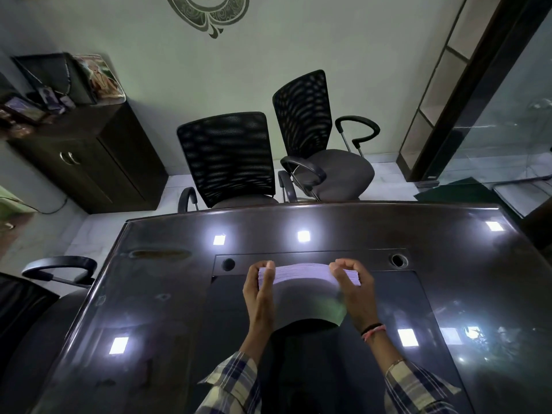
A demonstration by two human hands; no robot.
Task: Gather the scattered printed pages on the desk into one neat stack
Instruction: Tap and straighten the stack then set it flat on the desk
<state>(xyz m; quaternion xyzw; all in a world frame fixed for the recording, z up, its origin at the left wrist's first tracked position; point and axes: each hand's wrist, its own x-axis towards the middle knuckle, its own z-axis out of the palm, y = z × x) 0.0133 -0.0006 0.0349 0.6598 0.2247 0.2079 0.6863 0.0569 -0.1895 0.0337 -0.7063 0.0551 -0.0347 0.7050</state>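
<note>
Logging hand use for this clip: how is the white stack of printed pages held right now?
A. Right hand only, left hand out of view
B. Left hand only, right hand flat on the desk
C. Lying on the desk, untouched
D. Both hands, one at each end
D: the left hand and right hand each grip one end of the white stack of printed pages above the glossy dark desk.

No text, label, brand or number can be read anywhere. The pages (301,271), at the centre, show only a pale blank edge. The framed pictures (44,100) on the cabinet (89,156) at 10 o'clock are too blurred to read. The wall ornament (209,10) at 12 o'clock is a swirl pattern, not lettering
</note>
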